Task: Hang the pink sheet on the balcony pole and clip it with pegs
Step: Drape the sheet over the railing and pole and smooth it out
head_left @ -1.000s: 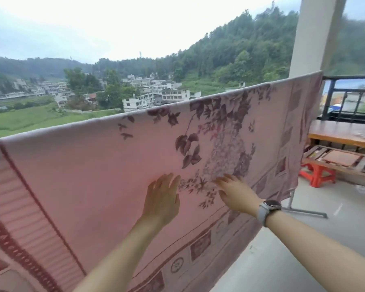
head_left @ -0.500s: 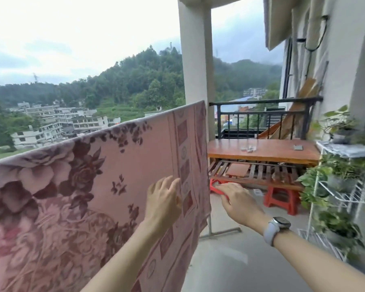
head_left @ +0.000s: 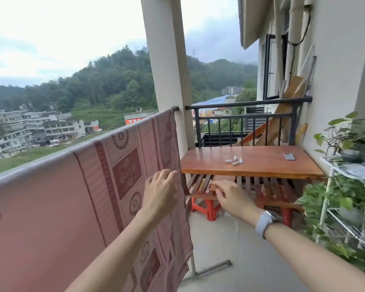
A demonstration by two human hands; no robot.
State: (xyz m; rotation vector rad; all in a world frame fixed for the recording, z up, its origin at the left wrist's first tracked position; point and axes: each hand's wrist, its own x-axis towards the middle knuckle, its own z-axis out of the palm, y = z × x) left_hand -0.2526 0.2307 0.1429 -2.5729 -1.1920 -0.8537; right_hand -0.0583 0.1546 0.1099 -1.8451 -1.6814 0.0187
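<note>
The pink sheet is draped over the balcony pole, its long axis running from my lower left up to the pole's dark end cap beside the pillar, and it carries no pegs that I can see. My left hand is raised in front of the sheet's right-hand edge, fingers loosely curled and holding nothing; whether the fingertips touch the cloth I cannot tell. My right hand is clear of the sheet, palm down, fingers relaxed and empty, reaching forward toward the table. The pegs lie in a small loose cluster on the tabletop, ahead and to my right, beyond the sheet's end and well apart from both hands. The right hand is the nearer of the two to them. A phone lies further right on the same surface. I judge hanging complete and clipping not yet begun; the coming move calls for a forward reach, best taken by the right hand.
</note>
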